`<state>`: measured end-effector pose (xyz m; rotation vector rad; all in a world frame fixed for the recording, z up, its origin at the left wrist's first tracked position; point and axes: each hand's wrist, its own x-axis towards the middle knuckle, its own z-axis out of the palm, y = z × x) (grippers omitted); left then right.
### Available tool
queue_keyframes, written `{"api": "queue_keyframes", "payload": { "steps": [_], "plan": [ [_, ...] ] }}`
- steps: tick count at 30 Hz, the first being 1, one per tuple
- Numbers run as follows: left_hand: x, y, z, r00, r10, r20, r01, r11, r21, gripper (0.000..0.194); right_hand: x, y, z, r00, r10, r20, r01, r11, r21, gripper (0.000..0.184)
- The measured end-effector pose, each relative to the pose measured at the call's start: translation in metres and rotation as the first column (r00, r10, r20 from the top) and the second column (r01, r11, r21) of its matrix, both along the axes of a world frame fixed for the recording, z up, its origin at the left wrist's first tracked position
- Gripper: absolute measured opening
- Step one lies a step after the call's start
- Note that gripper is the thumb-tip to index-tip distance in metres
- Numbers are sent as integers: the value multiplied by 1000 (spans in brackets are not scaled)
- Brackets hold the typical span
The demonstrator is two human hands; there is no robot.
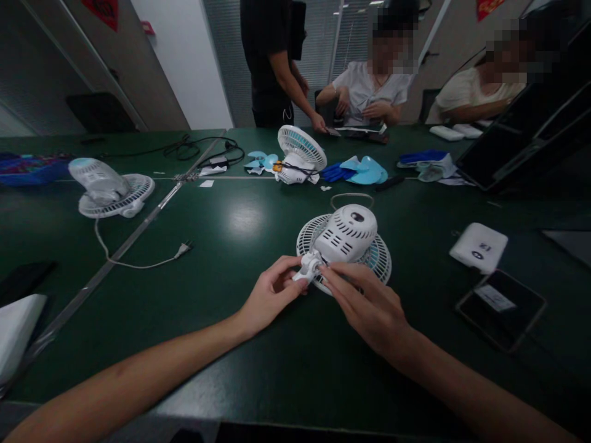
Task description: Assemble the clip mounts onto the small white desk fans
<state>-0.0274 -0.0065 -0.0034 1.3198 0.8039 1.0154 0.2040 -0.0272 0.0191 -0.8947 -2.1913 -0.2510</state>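
Note:
A small white electric fan lies face down on the green table, its round grille under the vented motor housing. At its near side is a white clip-like bracket on the fan's neck. My left hand is closed on this bracket, thumb and fingers pinching it from the left. From the right, my right hand reaches to the same joint, its fingers close together with the tips at the bracket. Its thumb is mostly hidden. A pale cord loops behind the fan.
Another white fan lies at left, its plug toward the middle. Behind are a third fan, blue fan blades and gloves. At right are a white box and a dark phone-like slab. Several people are across the table.

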Motion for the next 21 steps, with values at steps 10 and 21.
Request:
{"api": "queue_keyframes", "payload": {
  "steps": [10, 21],
  "plan": [
    [3, -6, 2, 998, -14, 59, 11, 998, 61, 36, -8, 3, -2, 993, 44, -110, -49, 998, -44, 28],
    [3, -7, 0, 997, -52, 60, 49, 997, 59, 38, 3, 3, 4, 996, 87, 26, -88, 996, 16, 34]
  ]
}}
